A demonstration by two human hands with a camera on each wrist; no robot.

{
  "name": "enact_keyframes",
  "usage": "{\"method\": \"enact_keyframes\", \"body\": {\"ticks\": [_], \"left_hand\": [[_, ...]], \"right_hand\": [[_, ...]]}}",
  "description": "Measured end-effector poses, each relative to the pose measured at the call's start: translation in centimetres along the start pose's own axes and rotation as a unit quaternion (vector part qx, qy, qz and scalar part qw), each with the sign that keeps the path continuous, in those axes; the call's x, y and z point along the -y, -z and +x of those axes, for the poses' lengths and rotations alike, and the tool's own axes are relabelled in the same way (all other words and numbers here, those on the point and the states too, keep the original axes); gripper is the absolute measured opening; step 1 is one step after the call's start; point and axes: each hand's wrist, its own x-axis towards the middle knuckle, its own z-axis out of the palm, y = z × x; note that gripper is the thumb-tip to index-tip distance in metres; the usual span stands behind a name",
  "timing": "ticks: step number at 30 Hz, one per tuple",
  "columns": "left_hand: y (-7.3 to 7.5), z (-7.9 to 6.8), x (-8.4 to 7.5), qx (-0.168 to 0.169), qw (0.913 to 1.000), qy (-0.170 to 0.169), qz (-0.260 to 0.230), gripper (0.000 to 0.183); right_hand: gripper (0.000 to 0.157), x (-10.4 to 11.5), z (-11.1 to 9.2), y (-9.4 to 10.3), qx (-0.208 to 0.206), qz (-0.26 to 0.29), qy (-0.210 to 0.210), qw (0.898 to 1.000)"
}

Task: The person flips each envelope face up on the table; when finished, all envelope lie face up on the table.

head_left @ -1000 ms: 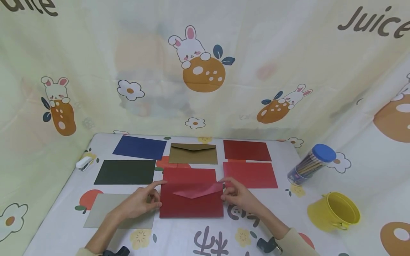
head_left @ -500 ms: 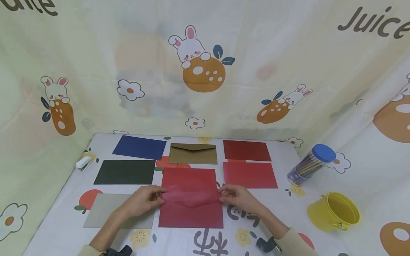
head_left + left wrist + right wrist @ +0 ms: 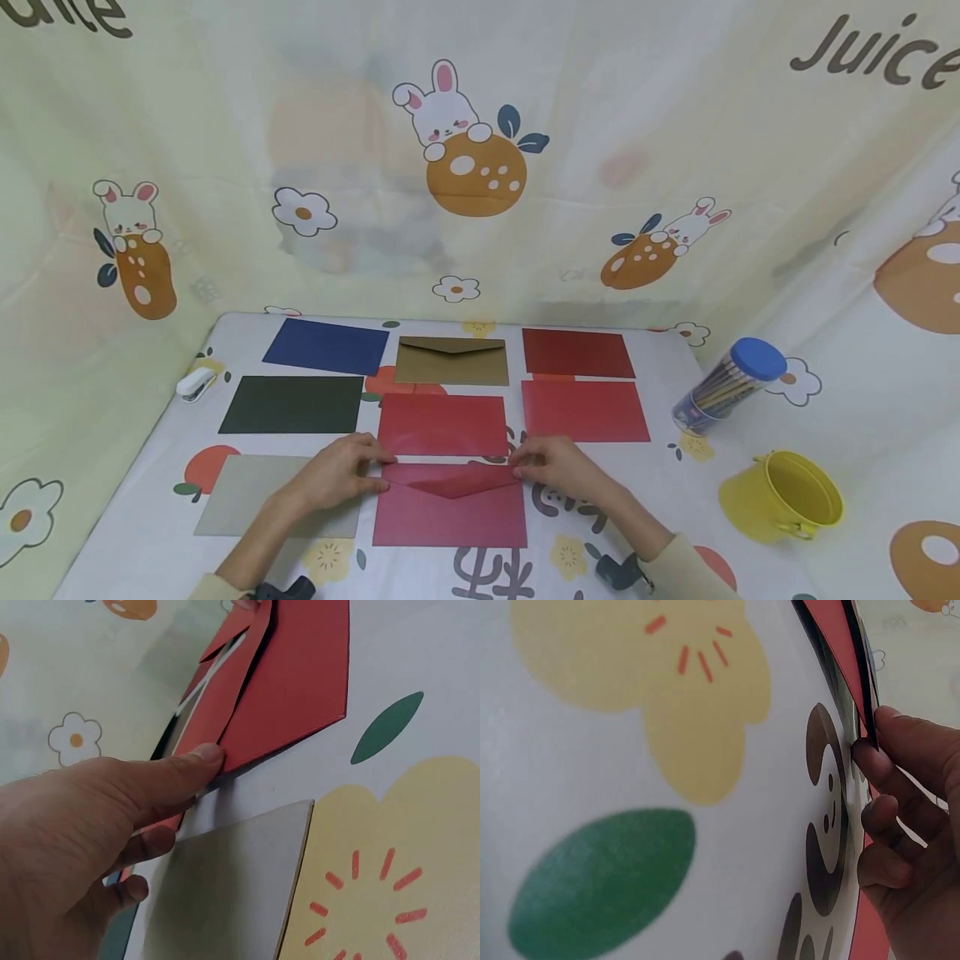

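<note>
A red envelope (image 3: 450,525) with its pointed flap toward me lies level in front of me in the head view, at the middle. My left hand (image 3: 337,471) pinches its upper left corner. At the upper right corner, my right hand (image 3: 558,467) pinches it too. In the left wrist view, my thumb (image 3: 206,754) presses on the fold beside the slightly raised flap (image 3: 225,690). The right wrist view has the envelope's corner (image 3: 859,682) between thumb and index finger, the other fingers curled below. Just beyond it lies another red envelope (image 3: 442,425).
Grey (image 3: 247,496), dark green (image 3: 292,404) and blue (image 3: 326,346) envelopes lie left. A gold envelope (image 3: 450,367) is at the back; two red ones (image 3: 577,354) lie right. A white stapler (image 3: 197,383), a blue-lidded pencil jar (image 3: 727,387) and a yellow bucket (image 3: 780,496) stand at the sides.
Both hands have drawn the held envelope toward me, off the red envelope beneath it, which now shows separately behind. The other things have stayed put.
</note>
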Motion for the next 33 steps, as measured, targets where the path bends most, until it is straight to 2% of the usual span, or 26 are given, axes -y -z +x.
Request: {"method": "enact_keyframes", "body": {"ticks": [12, 16, 19, 23, 26, 33], "left_hand": [[-0.3, -0.2, 0.2, -0.002, 0.999, -0.001, 0.046, 0.038], [0.1, -0.4, 0.6, 0.0, 0.9997, 0.0, 0.025, 0.036], [1.3, -0.9, 1.3, 0.014, 0.9998, 0.009, -0.011, 0.036], [3.8, -2.1, 2.8, 0.02, 0.9975, 0.052, -0.044, 0.041], [5.5, -3.5, 4.3, 0.004, 0.9953, 0.084, -0.049, 0.043], [8.9, -7.4, 8.5, -0.043, 0.9907, 0.122, -0.04, 0.049]], "right_hand": [[0.012, 0.8, 0.4, 0.0, 0.004, -0.048, 0.006, 0.999], [0.01, 1.4, 1.0, 0.0, 0.01, -0.076, 0.014, 0.997], [0.013, 2.3, 1.8, 0.0, 0.016, -0.078, 0.027, 0.996], [0.017, 4.4, 3.6, -0.3, 0.029, -0.074, 0.057, 0.995], [0.019, 6.3, 5.1, -1.2, 0.044, -0.071, 0.081, 0.993], [0.024, 10.8, 8.8, -3.7, 0.081, -0.019, 0.135, 0.987]]}}
